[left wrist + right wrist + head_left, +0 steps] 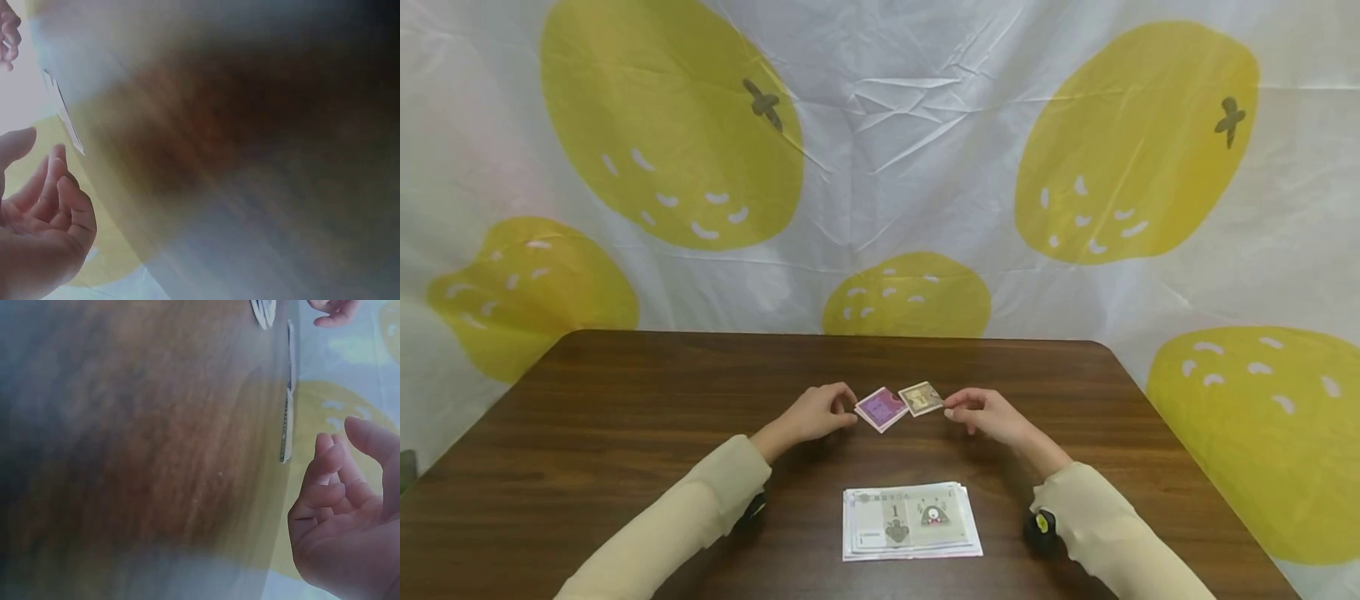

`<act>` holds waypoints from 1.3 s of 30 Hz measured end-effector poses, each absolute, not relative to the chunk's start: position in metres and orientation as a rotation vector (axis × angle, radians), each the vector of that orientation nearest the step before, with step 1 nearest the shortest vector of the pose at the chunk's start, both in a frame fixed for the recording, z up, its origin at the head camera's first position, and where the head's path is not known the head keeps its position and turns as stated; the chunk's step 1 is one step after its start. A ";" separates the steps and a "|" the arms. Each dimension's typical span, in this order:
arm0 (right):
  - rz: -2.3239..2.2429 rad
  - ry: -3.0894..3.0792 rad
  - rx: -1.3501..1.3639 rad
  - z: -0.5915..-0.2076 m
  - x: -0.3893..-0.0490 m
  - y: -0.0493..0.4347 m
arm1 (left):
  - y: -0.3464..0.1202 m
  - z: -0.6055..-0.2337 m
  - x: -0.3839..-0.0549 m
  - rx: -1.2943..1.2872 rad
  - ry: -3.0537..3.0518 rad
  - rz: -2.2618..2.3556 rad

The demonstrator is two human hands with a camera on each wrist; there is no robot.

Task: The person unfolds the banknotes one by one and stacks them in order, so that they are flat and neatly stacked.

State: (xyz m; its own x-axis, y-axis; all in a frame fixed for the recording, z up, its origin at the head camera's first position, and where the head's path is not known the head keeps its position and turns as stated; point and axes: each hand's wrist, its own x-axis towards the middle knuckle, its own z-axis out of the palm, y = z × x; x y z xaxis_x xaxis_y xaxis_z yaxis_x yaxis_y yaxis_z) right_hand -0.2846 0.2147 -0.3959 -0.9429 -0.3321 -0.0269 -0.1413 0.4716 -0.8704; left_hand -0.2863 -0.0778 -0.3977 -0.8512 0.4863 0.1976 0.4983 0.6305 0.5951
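Note:
In the head view, a small folded purple play banknote (880, 408) lies on the table with a pale edge showing beneath it. A folded tan play banknote (921, 398) lies beside it, their corners meeting. My left hand (815, 411) is at the purple note's left corner, fingers loosely bent, thumb apart from them. Just off the tan note's right edge is my right hand (988, 414), fingers similarly relaxed. Both wrist views show a gap between thumb and fingertips of the left hand (50, 225) and the right hand (350, 519), nothing between them.
Nearer the front of the brown wooden table (625, 408) lies a stack of larger play banknotes (910, 521), a grey one numbered 1 on top. A white cloth (895, 200) with yellow fruit prints hangs behind the table.

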 end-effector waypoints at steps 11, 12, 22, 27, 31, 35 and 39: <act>-1.428 2.561 -0.361 -0.404 -0.306 0.200 | -0.073 -0.397 -0.301 -0.667 -2.895 -0.878; -1.424 2.561 -0.362 -0.404 -0.308 0.199 | -0.072 -0.397 -0.302 -0.658 -2.907 -0.858; -1.350 2.606 -0.400 -0.403 -0.315 0.181 | -0.067 -0.398 -0.312 -0.616 -2.959 -0.784; -1.332 2.629 -0.406 -0.404 -0.318 0.175 | -0.064 -0.397 -0.313 -0.607 -2.972 -0.772; -1.325 2.619 -0.405 -0.406 -0.320 0.169 | -0.061 -0.396 -0.313 -0.602 -3.004 -0.735; -1.299 2.646 -0.437 -0.406 -0.320 0.164 | -0.058 -0.397 -0.314 -0.583 -3.033 -0.707; -1.214 2.712 -0.482 -0.406 -0.320 0.159 | -0.056 -0.399 -0.313 -0.555 -3.046 -0.695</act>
State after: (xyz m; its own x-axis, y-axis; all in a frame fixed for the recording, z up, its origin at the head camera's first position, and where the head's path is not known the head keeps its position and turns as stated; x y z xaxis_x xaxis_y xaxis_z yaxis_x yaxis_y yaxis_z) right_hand -0.3200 0.1585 -0.4065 -0.9403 -0.3402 0.0106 -0.2345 0.6250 -0.7445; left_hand -0.3132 -0.0559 -0.3985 -0.9383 0.3427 0.0463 0.3288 0.8429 0.4258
